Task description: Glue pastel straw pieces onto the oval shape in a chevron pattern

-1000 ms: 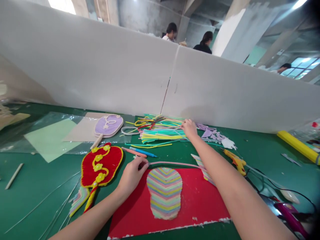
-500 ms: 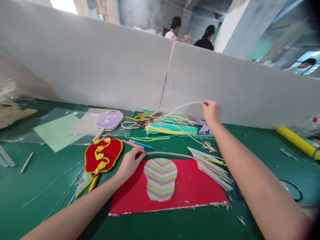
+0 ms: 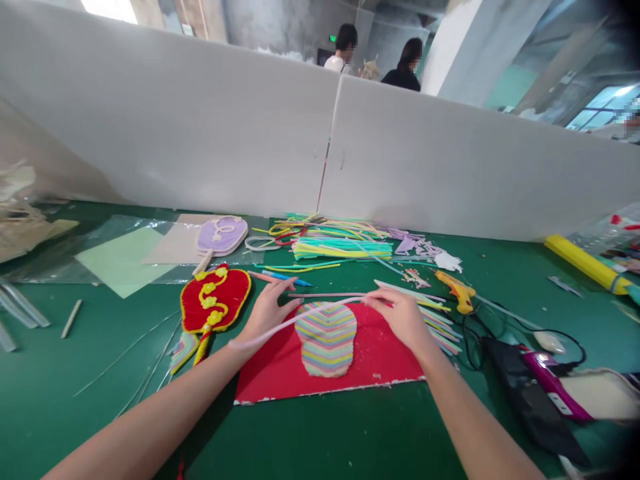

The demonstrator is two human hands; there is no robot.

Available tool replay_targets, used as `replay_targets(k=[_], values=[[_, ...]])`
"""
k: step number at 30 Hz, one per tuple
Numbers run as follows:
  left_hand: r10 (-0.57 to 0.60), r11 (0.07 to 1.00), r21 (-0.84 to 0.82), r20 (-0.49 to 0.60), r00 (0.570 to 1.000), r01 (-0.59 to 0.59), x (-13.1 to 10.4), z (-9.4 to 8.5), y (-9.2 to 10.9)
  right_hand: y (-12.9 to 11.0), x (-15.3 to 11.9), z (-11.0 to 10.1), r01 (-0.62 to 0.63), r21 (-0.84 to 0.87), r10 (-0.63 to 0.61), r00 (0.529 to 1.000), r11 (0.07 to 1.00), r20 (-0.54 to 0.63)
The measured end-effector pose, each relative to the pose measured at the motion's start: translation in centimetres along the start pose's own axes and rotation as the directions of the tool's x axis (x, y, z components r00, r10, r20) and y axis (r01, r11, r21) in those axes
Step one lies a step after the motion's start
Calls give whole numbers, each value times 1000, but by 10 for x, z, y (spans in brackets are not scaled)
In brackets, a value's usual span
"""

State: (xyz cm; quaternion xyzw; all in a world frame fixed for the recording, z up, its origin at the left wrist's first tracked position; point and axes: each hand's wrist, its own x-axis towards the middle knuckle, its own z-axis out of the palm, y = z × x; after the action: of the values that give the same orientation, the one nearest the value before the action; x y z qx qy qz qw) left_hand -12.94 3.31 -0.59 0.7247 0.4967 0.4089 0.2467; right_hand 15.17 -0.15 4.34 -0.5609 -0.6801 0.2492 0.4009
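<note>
My right hand [image 3: 397,317] is closed on a pale pink pipe cleaner [image 3: 310,311], pinched between thumb and fingers. From there the stem bends leftward, its free end lying across my left wrist. My left hand [image 3: 273,307] is open, thumb and fingers apart, beside the left end of a darker pink pipe cleaner [image 3: 325,295]. That stem lies along the top edge of a red board [image 3: 390,360]. On the board sits a striped pastel panel [image 3: 327,340] of chevron rows. Loose cut pipe cleaners [image 3: 440,323] fan out beyond my right hand.
A red fan with yellow flowers [image 3: 215,300] and a lilac fan [image 3: 223,235] lie left. Behind is a pile of pipe cleaners [image 3: 343,249]. A yellow glue gun [image 3: 456,291], its cord and a black case [image 3: 530,400] are right. A white partition [image 3: 200,127] stands behind.
My right hand has come down and left from its raised position, bringing the pale pipe cleaner over the board. My left hand has loosened from the darker pink stem. The view has shifted slightly.
</note>
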Motion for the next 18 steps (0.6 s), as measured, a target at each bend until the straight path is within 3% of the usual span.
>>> replay_targets(k=[3,5,8,11,14,18], values=[[72,997,16,-9,997,-72,-3,-1,3,15,-11,7,43,-128,-52,996,991,-74],[115,993,17,4,993,-115,-5,-1,6,20,-13,10,78,-217,-94,994,973,-63],[139,990,-11,82,987,-138,-9,-1,10,22,-15,10,89,-223,-92,996,971,-3],[114,994,-10,117,987,-113,-12,-1,13,21,-16,7,46,-190,-68,992,981,-110],[74,995,64,121,990,-82,-15,-2,19,20,-16,4,-73,-30,66,978,997,-198],[-35,972,234,122,992,6,-18,-1,24,15,-16,8,-232,318,274,957,919,-95]])
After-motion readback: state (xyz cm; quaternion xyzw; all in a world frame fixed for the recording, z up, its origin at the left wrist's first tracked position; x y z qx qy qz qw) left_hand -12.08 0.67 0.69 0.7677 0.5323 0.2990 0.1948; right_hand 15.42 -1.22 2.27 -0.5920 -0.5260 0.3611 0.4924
